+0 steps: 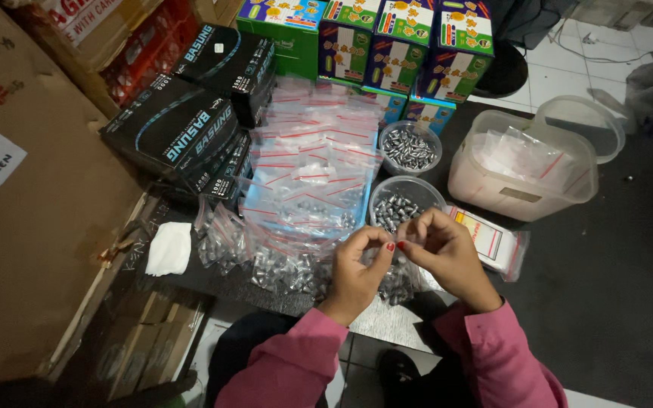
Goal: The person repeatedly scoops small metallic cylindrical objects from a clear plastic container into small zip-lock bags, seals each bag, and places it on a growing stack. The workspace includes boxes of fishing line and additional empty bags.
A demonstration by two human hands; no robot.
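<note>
My left hand point(358, 273) and my right hand point(447, 255) meet at the fingertips over a small clear zip bag point(397, 281) holding grey metal pellets; both pinch its top edge. Just beyond the hands stands a round clear tub point(404, 204) of loose grey pellets, with a second tub point(410, 146) of the same behind it. To the left lies a heap of filled small bags point(281, 266) and, behind that, a pile of empty red-striped zip bags point(313, 160). Both sleeves are pink.
Black flat boxes point(183, 128) are stacked at the left, colourful cartons point(387, 45) at the back. A large clear tub point(523, 170) with bags and its lid stands right. A packet of bags point(493, 242) lies by my right hand. Cardboard boxes point(32, 227) stand far left, beside a white cloth point(169, 248).
</note>
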